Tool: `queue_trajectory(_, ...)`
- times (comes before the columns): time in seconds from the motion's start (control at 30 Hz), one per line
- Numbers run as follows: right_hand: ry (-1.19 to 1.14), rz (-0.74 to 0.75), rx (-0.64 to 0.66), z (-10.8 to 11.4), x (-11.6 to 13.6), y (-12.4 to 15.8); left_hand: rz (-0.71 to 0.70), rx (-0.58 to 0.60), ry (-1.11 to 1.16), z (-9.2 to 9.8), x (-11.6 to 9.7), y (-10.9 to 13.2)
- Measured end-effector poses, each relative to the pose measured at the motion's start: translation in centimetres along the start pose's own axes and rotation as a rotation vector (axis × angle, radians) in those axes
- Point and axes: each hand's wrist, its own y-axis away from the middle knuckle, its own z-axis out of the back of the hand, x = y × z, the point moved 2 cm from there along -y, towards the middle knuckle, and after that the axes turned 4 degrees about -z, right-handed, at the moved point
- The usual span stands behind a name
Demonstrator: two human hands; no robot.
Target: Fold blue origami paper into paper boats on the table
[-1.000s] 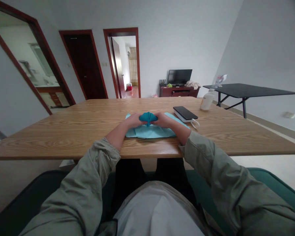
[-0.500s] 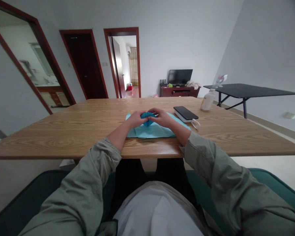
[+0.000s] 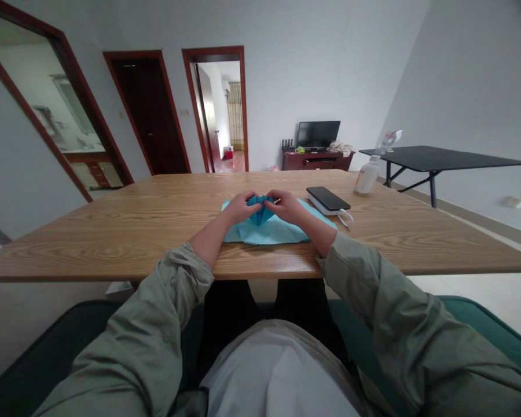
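A folded light-blue sheet (image 3: 271, 233) lies flat on the wooden table (image 3: 113, 237), and it looks like paper. A darker teal folded part (image 3: 259, 213) rises from its middle in a V shape. My left hand (image 3: 239, 208) pinches this fold from the left, and my right hand (image 3: 287, 207) grips it from the right. Their fingertips meet over the top of the fold and hide part of it. Both forearms rest near the table's front edge.
A black phone (image 3: 327, 198) lies on a white power bank (image 3: 325, 208) just right of the sheet, with a white cable (image 3: 345, 218) beside it. A white bottle (image 3: 367, 176) stands farther back, and a black table (image 3: 434, 157) stands beyond the table's right side.
My hands have moved in and up over the teal fold. It has narrowed from a rounded bulge to a V shape, and my fingers now meet above it.
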Motion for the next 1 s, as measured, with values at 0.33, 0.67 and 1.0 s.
queue_trajectory(0.33,0.132,-0.088,0.065,0.4,-0.4,0.0,0.013,-0.003,-0.004,-0.1,0.7,0.0)
queue_trajectory(0.67,0.23,-0.13,0.124,0.7,-0.2,0.2,0.038,0.066,-0.039,0.4,0.5,0.1)
queue_trajectory(1.0,0.263,-0.162,0.195,0.7,-1.0,0.2,0.183,0.214,-0.063,1.8,2.2,0.5)
